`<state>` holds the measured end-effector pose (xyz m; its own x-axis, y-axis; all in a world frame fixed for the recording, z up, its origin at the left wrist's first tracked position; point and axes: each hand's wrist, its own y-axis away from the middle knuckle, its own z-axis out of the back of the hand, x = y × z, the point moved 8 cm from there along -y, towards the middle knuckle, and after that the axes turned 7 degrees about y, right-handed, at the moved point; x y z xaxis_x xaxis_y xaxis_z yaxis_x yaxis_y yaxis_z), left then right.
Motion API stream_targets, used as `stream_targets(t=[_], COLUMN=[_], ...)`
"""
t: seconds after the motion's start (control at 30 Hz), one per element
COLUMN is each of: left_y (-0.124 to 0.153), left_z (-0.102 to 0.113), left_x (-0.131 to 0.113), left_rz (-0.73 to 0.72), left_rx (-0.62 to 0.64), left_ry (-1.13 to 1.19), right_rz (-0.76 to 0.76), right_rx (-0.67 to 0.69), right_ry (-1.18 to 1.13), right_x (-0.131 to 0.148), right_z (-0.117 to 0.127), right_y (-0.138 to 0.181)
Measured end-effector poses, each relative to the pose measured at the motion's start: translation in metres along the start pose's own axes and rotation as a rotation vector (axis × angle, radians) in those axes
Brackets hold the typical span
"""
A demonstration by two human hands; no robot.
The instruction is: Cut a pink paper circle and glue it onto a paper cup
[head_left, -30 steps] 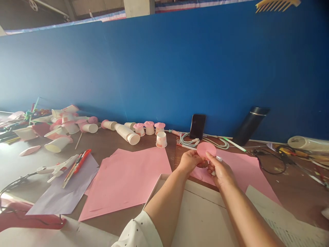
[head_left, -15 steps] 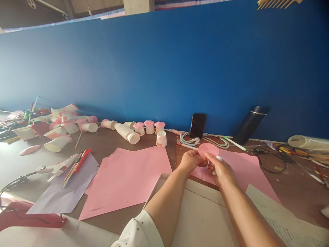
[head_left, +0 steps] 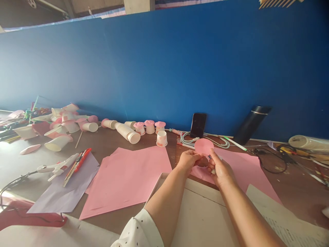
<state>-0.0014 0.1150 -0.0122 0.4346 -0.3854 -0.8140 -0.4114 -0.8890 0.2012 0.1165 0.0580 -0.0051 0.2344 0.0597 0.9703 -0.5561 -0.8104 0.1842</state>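
Observation:
My left hand [head_left: 188, 160] pinches the lower edge of a small pink paper circle [head_left: 204, 146], which stands upright above the table. My right hand [head_left: 220, 169] is closed beside it, its fingers at the circle's lower right edge, and it also grips a thin white pen-like tool [head_left: 215, 158] that is mostly hidden in the fist. Under both hands lies a pink paper sheet [head_left: 239, 168]. A larger pink sheet [head_left: 128, 178] lies to the left.
White paper cups [head_left: 161, 138], some with pink tops [head_left: 149, 126], line the blue wall, with a pile [head_left: 61, 128] at far left. A glue gun [head_left: 56, 168], red cutter [head_left: 79, 161], phone [head_left: 198, 125], cables [head_left: 190, 140], dark flask [head_left: 250, 124] and white box [head_left: 203, 212] surround me.
The pink circle has risen slightly and shifted left between my fingers; my right fingers have moved closer around its lower edge. Everything else on the table is still.

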Motion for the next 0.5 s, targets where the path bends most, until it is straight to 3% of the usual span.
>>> stream_targets(t=[0.13,0.33,0.5], left_y=[-0.003,0.0,0.003], left_z=[0.001,-0.002,-0.006], left_x=[-0.003,-0.007,-0.009], left_rz=[-0.045,-0.066,-0.065], left_rx=[-0.009,0.002,0.024], left_ry=[0.008,0.005,-0.037], right_rz=[-0.042,-0.019,-0.015], right_rx=[0.01,0.129,0.119], right_ry=[-0.073,-0.064,-0.037], right_x=[-0.002,-0.004,-0.006], right_z=[0.0,-0.012,-0.012], right_y=[0.0,0.001,0.001])
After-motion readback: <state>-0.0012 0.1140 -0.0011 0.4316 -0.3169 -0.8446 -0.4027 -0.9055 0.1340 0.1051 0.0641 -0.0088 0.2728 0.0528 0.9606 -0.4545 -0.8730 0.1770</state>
